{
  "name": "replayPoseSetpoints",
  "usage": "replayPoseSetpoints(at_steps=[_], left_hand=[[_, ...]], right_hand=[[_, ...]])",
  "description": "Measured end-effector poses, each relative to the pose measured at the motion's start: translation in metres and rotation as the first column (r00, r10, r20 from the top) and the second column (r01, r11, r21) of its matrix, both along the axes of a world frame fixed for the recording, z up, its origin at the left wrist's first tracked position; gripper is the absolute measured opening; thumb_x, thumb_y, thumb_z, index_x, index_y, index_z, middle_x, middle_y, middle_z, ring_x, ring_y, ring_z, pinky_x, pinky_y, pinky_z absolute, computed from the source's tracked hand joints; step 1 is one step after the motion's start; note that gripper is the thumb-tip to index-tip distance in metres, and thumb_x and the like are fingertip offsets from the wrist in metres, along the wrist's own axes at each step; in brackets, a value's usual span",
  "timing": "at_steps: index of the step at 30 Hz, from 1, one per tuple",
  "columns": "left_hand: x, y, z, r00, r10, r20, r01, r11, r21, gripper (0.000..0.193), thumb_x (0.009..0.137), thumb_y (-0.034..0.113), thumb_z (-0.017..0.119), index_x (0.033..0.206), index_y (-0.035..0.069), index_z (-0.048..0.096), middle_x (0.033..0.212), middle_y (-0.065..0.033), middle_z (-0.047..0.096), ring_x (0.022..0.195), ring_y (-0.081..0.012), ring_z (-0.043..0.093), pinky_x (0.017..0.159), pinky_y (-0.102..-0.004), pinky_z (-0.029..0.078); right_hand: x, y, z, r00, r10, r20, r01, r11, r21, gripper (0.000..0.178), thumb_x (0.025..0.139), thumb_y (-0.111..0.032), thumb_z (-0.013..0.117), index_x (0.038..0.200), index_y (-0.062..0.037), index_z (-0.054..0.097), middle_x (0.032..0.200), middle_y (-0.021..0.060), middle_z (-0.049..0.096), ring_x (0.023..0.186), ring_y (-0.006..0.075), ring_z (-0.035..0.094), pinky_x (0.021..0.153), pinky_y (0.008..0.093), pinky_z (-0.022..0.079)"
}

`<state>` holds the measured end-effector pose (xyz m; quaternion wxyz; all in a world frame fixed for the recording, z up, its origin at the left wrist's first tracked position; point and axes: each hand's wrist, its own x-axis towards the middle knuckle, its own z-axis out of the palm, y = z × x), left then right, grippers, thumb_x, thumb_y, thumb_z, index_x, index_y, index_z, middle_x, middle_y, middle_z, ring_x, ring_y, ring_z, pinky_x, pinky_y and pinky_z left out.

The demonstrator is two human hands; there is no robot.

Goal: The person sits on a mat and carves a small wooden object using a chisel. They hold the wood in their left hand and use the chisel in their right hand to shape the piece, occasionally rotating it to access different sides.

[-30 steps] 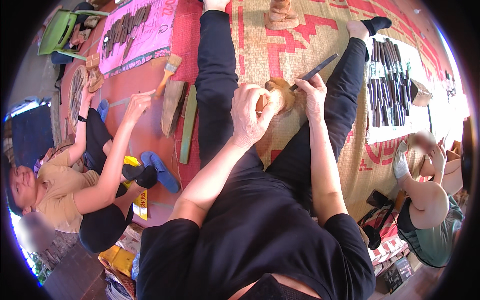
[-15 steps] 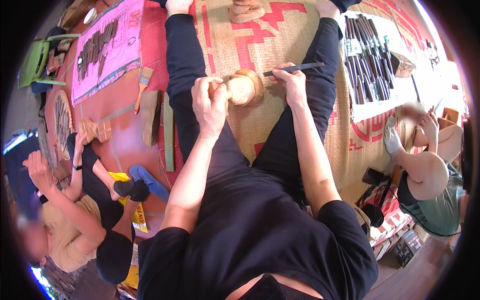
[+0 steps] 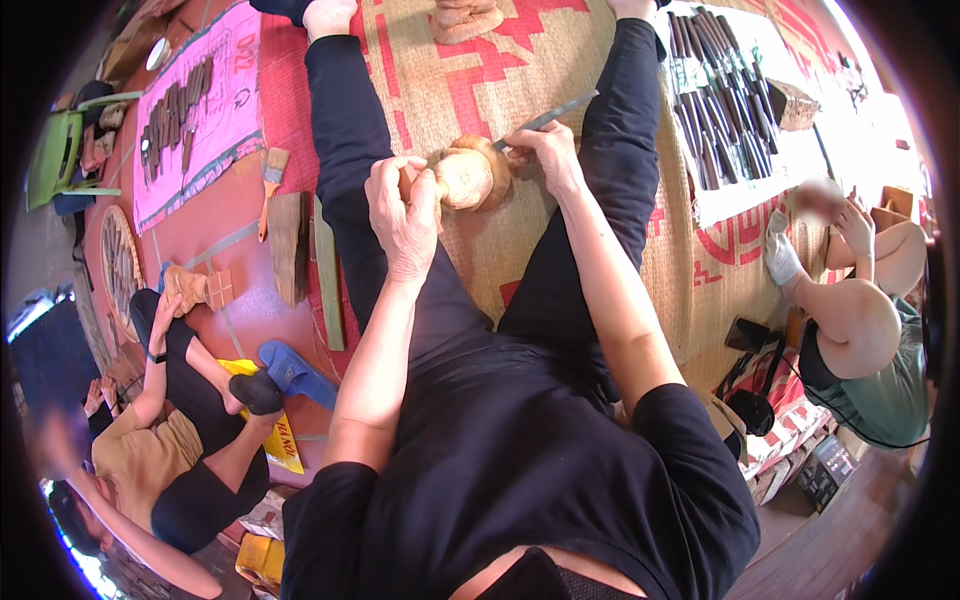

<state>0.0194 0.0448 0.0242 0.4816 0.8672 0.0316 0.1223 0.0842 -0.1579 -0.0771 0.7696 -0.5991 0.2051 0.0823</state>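
Note:
A pale, rounded wooden carving is between my legs above the woven mat. My left hand grips its left end, thumb and fingers closed on it. In my right hand is a slim dark carving chisel, slanting up to the right. The chisel's lower end is at the upper right edge of the carving; whether it cuts into the wood I cannot tell. Beyond, between my feet, sits another carved wooden piece, partly cut off by the picture's top.
Rows of chisels lie on a white cloth at right, others on a pink cloth at left. Left of my leg are a paintbrush, a wood block and a green strip. People sit on both sides; the left one touches a wooden carving.
My right hand has moved closer to the carving, and the chisel is tilted more steeply, its lower end now at the wood. The whole view has shifted slightly. The person at left has lowered a hand.

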Motion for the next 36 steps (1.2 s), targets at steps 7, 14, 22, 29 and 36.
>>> replayPoseSetpoints(at_steps=[7,14,22,29,36], left_hand=[[-0.002,0.006,-0.006,1.000,0.003,-0.026,-0.005,0.998,-0.061,0.013,0.087,0.011,0.055,0.096,0.003,0.057,0.093,-0.0089,0.054,0.091,-0.0218,0.054,0.085,-0.0333,0.042],[0.002,-0.008,0.002,0.999,-0.022,0.023,0.022,1.000,0.014,0.016,0.086,0.015,0.058,0.096,0.004,0.057,0.095,-0.0100,0.057,0.095,-0.0260,0.055,0.087,-0.0361,0.042],[0.006,-0.012,-0.003,0.997,0.007,0.073,-0.013,0.996,0.083,0.016,0.082,0.016,0.061,0.095,0.007,0.058,0.091,-0.0077,0.057,0.088,-0.0274,0.054,0.079,-0.0384,0.044],[0.004,-0.006,-0.004,0.998,0.008,0.057,-0.010,0.999,0.042,0.014,0.083,0.015,0.060,0.094,0.007,0.058,0.091,-0.0075,0.057,0.088,-0.0276,0.053,0.079,-0.0382,0.044],[0.006,-0.009,-0.006,0.997,-0.007,0.081,0.002,0.998,0.062,0.014,0.083,0.015,0.060,0.094,0.007,0.058,0.091,-0.0073,0.057,0.089,-0.0274,0.054,0.079,-0.0384,0.044]], right_hand=[[-0.005,0.006,0.011,0.998,0.068,-0.014,-0.067,0.997,0.041,0.015,0.072,-0.007,0.071,0.086,-0.0007,0.069,0.076,0.0076,0.069,0.069,0.0167,0.064,0.069,0.0303,0.050],[-0.001,0.005,0.004,0.995,-0.036,-0.093,0.042,0.997,0.063,0.009,0.076,-0.005,0.068,0.084,-0.0015,0.065,0.077,0.0094,0.068,0.061,0.0158,0.063,0.055,0.0269,0.050],[0.002,0.008,0.010,0.999,0.021,-0.050,-0.017,0.996,0.083,0.013,0.078,-0.005,0.068,0.091,-0.0037,0.066,0.082,0.0082,0.069,0.063,0.0158,0.064,0.054,0.0280,0.050],[0.007,0.003,0.003,1.000,-0.013,-0.010,0.014,0.994,0.113,0.012,0.075,-0.005,0.069,0.087,-0.0016,0.066,0.080,0.0073,0.069,0.067,0.0152,0.064,0.062,0.0283,0.052],[0.013,-0.011,-0.012,0.995,-0.075,-0.066,0.080,0.994,0.069,0.011,0.077,-0.001,0.067,0.087,0.0008,0.063,0.076,0.0105,0.067,0.057,0.0162,0.061,0.050,0.0243,0.046]])
